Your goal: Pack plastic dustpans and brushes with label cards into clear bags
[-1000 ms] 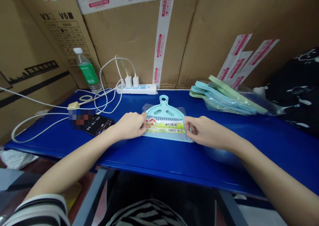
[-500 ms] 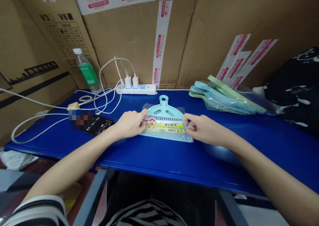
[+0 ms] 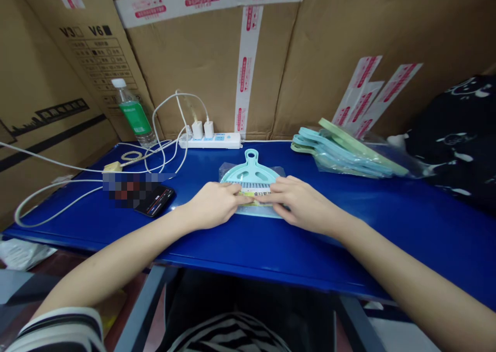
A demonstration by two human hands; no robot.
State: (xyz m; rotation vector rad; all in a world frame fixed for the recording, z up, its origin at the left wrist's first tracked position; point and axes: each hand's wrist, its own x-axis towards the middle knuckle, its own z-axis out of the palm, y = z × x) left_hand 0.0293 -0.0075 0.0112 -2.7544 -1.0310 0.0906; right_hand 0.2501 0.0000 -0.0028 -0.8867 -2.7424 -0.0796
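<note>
A light-blue dustpan and brush set (image 3: 251,174) in a clear plastic bag lies flat on the blue table (image 3: 248,248), its ring-ended handle pointing away from me. Across its lower part runs a printed paper label (image 3: 262,193), partly covered by my fingers. My left hand (image 3: 215,204) rests on the label from the left, with its index finger stretched out. From the right, my right hand (image 3: 302,203) lays its extended fingers on the same label. The two index fingertips nearly meet in the middle. Neither hand grips the bag.
More bagged dustpan sets (image 3: 344,150), blue and green, are piled at the back right beside a dark patterned cloth (image 3: 457,135). A power strip (image 3: 211,141) with cables, a water bottle (image 3: 135,114) and a phone (image 3: 155,199) stand or lie to the left. Cardboard (image 3: 194,62) walls the back.
Both hands have moved inward from the bag's side edges onto the label. Their curled fingers have straightened out. The dustpan set stays in place.
</note>
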